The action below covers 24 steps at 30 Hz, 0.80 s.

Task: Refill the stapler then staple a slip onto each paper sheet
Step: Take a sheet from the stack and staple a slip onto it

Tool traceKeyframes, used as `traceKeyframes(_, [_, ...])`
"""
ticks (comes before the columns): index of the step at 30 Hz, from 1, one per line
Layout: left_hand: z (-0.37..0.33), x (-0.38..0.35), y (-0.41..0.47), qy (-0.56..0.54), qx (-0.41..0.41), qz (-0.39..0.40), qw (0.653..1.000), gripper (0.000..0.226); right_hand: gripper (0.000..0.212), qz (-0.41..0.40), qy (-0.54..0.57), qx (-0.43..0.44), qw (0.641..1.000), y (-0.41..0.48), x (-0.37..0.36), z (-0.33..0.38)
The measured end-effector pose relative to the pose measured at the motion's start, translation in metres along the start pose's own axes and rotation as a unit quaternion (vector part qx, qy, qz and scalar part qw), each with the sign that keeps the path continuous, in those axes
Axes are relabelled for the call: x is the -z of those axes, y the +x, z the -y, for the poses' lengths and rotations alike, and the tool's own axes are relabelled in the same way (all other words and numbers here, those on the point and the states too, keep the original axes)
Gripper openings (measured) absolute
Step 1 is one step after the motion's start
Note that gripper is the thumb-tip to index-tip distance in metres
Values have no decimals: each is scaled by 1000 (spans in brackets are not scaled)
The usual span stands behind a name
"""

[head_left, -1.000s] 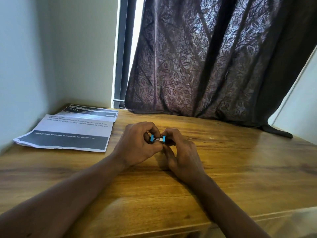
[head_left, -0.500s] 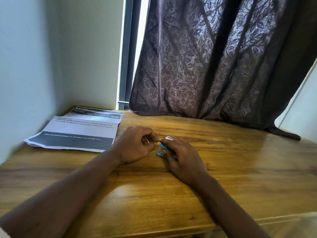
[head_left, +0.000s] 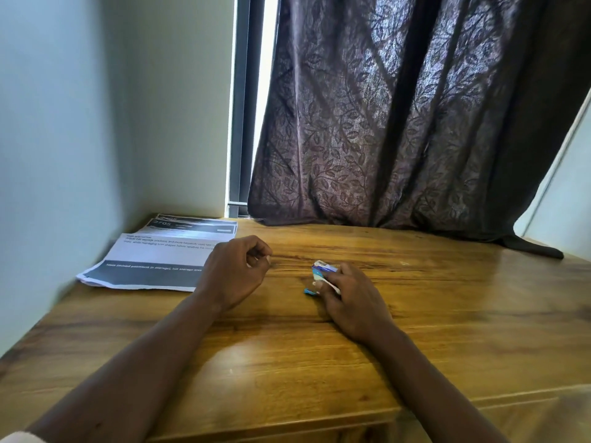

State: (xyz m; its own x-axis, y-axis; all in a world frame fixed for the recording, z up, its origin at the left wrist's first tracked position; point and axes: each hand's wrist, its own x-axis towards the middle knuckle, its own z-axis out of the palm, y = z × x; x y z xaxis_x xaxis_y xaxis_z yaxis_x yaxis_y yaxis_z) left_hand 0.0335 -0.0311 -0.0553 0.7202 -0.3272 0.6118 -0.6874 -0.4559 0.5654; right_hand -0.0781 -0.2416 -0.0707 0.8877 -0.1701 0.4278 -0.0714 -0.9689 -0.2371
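My right hand (head_left: 350,300) rests on the wooden table (head_left: 447,330) and grips a small blue stapler (head_left: 309,292), whose blue end pokes out below my fingers. A blue-and-white piece (head_left: 323,269) sticks up above the same fingers; I cannot tell whether it is the stapler's raised top or a staple box. My left hand (head_left: 235,271) hovers a short way to the left with curled fingers, thumb against forefinger. Nothing shows between them. A stack of printed paper sheets (head_left: 153,257) lies at the table's far left, partly behind my left hand. No slips are in view.
A dark patterned curtain (head_left: 399,129) hangs along the back of the table and drapes onto it at the right. A pale wall (head_left: 64,139) runs close along the left side. The table's front edge (head_left: 319,423) lies near me.
My hands have come apart. The left let go of the stapler and drew left towards the sheets. The right lowered the stapler onto the table and keeps hold of it.
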Motion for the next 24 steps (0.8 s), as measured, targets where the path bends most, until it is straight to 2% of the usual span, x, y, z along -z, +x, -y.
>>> traceKeyframes(5, [2,-3,-2,13,29,20,999,9,37,-24,-18,-45,999,-4,4,1])
traceKeyframes(9, [1,2,-5,13,41,2,999,8,31,-53,-44,-66,995,-6,7,1])
traceKeyframes(11, [0,7,-9,13,37,-14,999,8,30,-111,-69,-29,991,-9,10,4])
traceKeyframes(13, [2,16,-12,36,23,-28,999,11,29,-187,-81,45,978,-13,11,11])
traceKeyframes(15, [11,29,-7,91,14,-42,995,20,27,-206,-66,114,970,-14,7,22])
traceKeyframes(17, [29,50,2,169,23,-42,984,34,28,-183,-15,123,975,-3,-1,44])
traceKeyframes(20, [64,78,6,275,57,-22,959,62,27,-110,69,55,990,28,-20,82])
traceKeyframes(24, [91,83,-7,341,145,104,923,93,29,-30,117,-87,989,86,-47,124])
